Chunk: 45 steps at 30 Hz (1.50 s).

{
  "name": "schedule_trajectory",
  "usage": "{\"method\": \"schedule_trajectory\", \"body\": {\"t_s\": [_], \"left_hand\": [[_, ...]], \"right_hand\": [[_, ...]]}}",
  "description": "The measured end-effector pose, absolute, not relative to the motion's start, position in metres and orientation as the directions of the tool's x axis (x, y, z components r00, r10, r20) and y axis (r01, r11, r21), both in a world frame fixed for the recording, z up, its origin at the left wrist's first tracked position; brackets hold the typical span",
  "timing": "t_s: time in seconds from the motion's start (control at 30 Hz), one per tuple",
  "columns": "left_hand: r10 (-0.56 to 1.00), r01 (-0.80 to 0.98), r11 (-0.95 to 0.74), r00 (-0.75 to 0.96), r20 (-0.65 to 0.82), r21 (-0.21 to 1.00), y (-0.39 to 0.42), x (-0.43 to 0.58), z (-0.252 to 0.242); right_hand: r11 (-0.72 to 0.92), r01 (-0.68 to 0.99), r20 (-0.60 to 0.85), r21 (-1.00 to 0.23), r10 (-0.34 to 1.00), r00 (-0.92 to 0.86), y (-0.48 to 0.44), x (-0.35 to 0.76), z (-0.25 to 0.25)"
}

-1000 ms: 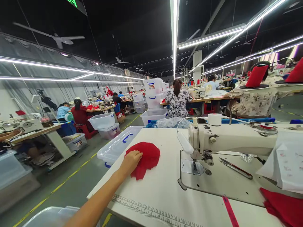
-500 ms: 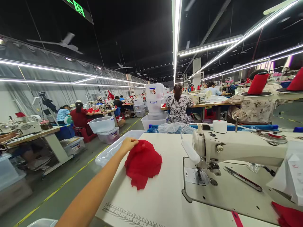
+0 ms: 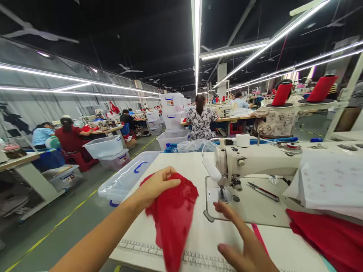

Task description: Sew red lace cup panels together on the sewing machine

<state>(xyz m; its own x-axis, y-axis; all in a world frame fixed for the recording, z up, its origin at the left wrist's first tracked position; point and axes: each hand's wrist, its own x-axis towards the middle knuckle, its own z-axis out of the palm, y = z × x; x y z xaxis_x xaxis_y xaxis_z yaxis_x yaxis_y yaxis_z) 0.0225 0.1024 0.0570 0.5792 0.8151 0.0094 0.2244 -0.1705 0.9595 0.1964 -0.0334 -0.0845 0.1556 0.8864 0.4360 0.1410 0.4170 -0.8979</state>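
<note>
My left hand (image 3: 159, 185) is closed on the upper edge of a piece of red fabric (image 3: 177, 207), its thumb lying over the cloth. The fabric hangs down in a narrowing, slightly blurred tail across the printed ruler (image 3: 204, 260) at the table's front edge. My right hand (image 3: 246, 241) hovers low at the front, thumb and fingers apart, holding nothing. Just beyond it are the needle area and plate of a white sewing machine (image 3: 261, 162). A pair of tweezers (image 3: 263, 190) lies on the machine bed.
More red fabric (image 3: 326, 234) lies at the right, below a white sheet (image 3: 326, 181) draped by the machine. A clear plastic box (image 3: 127, 177) with blue handles stands left of the table. Co-workers sit at other machines; one person in a patterned top (image 3: 200, 122) is straight ahead.
My left hand has drawn the red fabric nearer, and it now hangs lengthwise instead of lying bunched. My right hand has come into view. The camera has turned right.
</note>
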Motion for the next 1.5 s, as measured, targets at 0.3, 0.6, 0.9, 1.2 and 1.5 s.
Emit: {"method": "schedule_trajectory", "body": {"t_s": [0.3,0.6,0.9,1.2,1.5], "left_hand": [[0.681,0.282,-0.140,0.723,-0.114,0.949,0.057,0.070,0.020],[0.734,0.177,0.228,0.614,-0.288,0.957,0.057,0.054,0.022],[0.471,0.324,0.165,0.804,-0.363,0.931,0.066,0.029,-0.029],[0.615,0.226,0.027,0.765,-0.194,0.974,0.051,0.066,-0.046],[0.660,0.553,-0.681,0.747,0.075,0.480,0.094,0.076,-0.027]], "right_hand": [[0.364,0.260,0.425,-0.894,0.873,0.238,-0.016,0.192,-0.084],[0.280,-0.218,0.241,-0.935,0.952,0.187,-0.010,0.221,-0.086],[0.012,-0.427,0.033,-0.904,0.998,-0.044,-0.034,0.212,-0.070],[0.027,-0.293,0.036,-0.956,0.999,-0.024,-0.024,0.218,-0.086],[-0.009,-0.184,-0.013,-0.983,1.000,0.021,-0.022,0.220,-0.098]]}}
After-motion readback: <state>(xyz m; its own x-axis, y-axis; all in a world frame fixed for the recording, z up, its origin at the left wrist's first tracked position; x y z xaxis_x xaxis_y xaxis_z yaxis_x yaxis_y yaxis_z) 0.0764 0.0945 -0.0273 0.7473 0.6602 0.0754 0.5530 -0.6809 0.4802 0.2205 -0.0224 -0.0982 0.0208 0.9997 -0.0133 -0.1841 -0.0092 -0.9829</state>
